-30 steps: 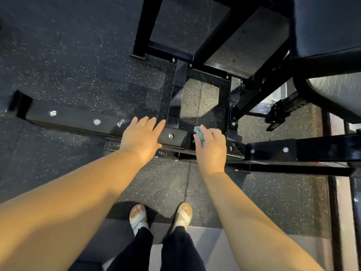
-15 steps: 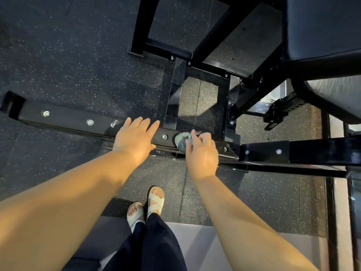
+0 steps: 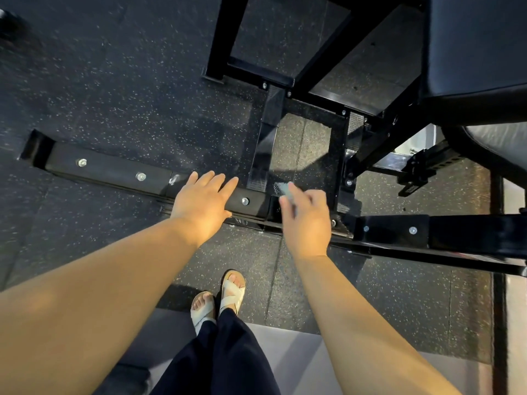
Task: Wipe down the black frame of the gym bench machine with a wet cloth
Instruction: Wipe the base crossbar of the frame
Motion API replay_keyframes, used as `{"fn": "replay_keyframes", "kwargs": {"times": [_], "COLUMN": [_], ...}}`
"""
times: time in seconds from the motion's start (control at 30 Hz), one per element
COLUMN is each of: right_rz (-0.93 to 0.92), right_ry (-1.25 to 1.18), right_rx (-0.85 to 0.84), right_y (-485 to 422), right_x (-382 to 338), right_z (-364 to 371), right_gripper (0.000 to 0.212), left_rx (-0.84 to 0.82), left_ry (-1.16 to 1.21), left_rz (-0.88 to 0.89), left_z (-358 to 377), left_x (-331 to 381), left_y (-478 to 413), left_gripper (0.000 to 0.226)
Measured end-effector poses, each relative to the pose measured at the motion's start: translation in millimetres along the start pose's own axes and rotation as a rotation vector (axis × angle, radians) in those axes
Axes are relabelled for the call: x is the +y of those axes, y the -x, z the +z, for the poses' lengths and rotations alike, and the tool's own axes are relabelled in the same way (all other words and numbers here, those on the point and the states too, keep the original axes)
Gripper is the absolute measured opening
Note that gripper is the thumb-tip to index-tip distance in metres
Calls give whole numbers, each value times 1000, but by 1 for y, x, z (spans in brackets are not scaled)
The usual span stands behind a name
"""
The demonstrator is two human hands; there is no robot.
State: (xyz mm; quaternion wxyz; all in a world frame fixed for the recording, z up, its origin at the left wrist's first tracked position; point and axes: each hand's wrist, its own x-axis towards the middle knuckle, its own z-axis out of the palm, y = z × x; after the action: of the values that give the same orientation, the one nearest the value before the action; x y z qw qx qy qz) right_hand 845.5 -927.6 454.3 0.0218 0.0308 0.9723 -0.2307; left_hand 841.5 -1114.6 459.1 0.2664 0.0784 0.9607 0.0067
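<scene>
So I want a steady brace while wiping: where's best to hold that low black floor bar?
Probably the flat top face of the floor bar, from above, where the left hand rests. It lies low on the floor, too wide to wrap. The right hand holds the cloth.

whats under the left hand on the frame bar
The left hand rests flat on the black floor bar, fingers straight. A bolt shows just beside it. Whatever bar surface lies beneath the palm is covered.
</scene>
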Motion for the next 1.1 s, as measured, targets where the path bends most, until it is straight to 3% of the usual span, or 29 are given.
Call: {"fn": "replay_keyframes", "kwargs": {"times": [0.07,0.27,0.43,0.57,0.63,0.7,0.73,0.83,0.9,0.97,1.03,1.1], "right_rz": [-91,-126,-96,-286,-291,-97,-12,113,174,211,281,305], "right_ry": [199,145,347,346,339,246,131,-230,-337,-333,-290,-308], "right_rx": [-122,-234,-433,-217,-333,-520,-536,-231,-168,-284,-519,-774], "right_y": [3,-10,-17,7,34,58,65,39,9,-13,-27,-35], "right_x": [3,9,5,11,16,26,29,21,6,-9,-15,-16], "right_z": [11,2,0,9,3,-8,-17,-38,-46,-45,-43,-52], "right_gripper": [43,30,52,36,15,28,32,24,24,37,46,36], "left_rx": [-3,-17,-29,-40,-41,-53,-54,-58,-57,-52,-41,-29], "left_ry": [22,23,34,18,12,22,26,22,12,-2,-12,-9], "left_rz": [-6,-15,-31,-36,-38,-33,-31,-34,-32,-35,-29,-20], "left_z": [-1,0,-2,0,-1,-3,-3,-4,-3,-3,-2,1], "left_x": [1,-1,0,0,0,0,1,0,0,0,0,0], "left_y": [0,-1,-3,-3,-3,-4,-3,-3,-1,-2,-4,-5], "left_gripper": [67,66,67,67,67,67,67,67,68,68,69,69]}}
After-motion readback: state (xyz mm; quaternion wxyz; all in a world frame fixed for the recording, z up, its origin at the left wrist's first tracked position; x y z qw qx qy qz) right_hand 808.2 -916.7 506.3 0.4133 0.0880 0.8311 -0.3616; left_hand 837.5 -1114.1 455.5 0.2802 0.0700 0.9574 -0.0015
